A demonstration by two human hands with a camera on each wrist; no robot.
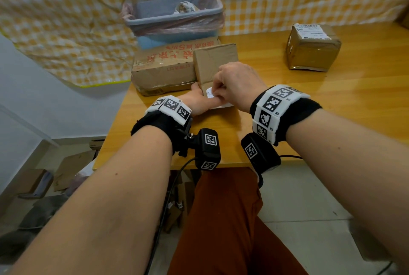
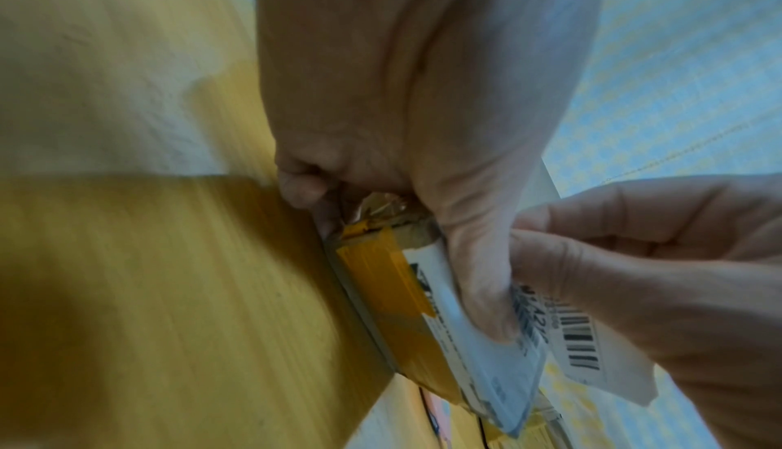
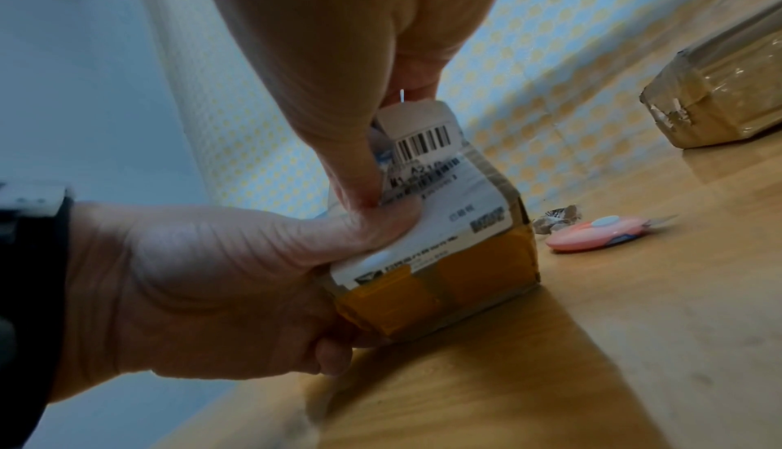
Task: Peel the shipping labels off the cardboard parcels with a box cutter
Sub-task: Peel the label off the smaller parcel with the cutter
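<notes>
A small brown parcel (image 1: 214,62) stands on the wooden table (image 1: 332,108), bound with yellow tape. My left hand (image 1: 195,98) grips its near left corner, thumb pressed on the white shipping label (image 3: 448,198). My right hand (image 1: 218,93) pinches the label's lifted barcode end (image 2: 579,339) between thumb and fingers, and that end stands clear of the cardboard. The pink box cutter (image 3: 601,232) lies on the table just right of the parcel, in neither hand. In the head view my right hand hides the cutter.
A larger box with red print (image 1: 163,64) sits behind the parcel, with a lined blue bin (image 1: 174,17) beyond it. A second taped parcel (image 1: 313,46) bearing a label stands far right. A crumpled scrap (image 3: 554,218) lies by the cutter. The table's edge (image 1: 115,133) runs at the left.
</notes>
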